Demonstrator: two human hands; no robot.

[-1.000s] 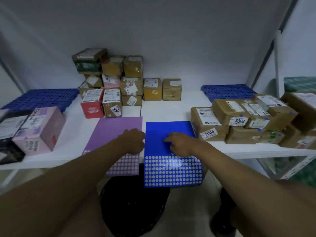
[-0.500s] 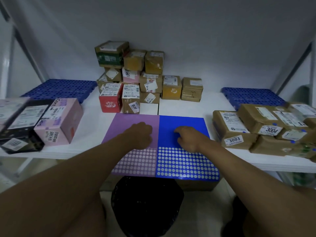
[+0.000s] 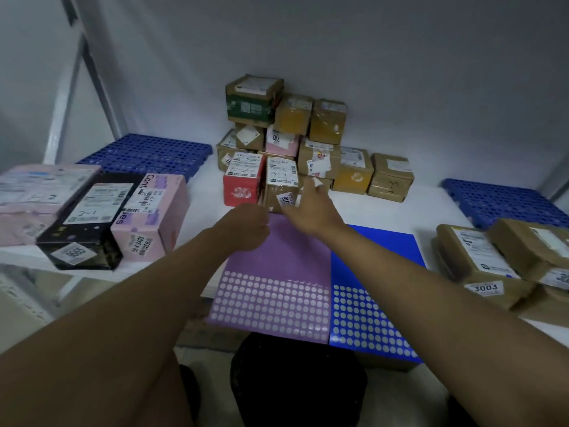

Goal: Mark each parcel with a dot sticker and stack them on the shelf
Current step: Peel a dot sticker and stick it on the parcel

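Small taped cardboard parcel (image 3: 281,186), front row of stack at shelf (image 3: 400,211) centre: judged light, rigid; take by side faces; right hand (image 3: 309,208) reaching, fingers spread; left hand (image 3: 246,226) curled, contents indiscernible.

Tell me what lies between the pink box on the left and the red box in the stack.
In the head view, only bare white shelf lies between the pink box and the red box.
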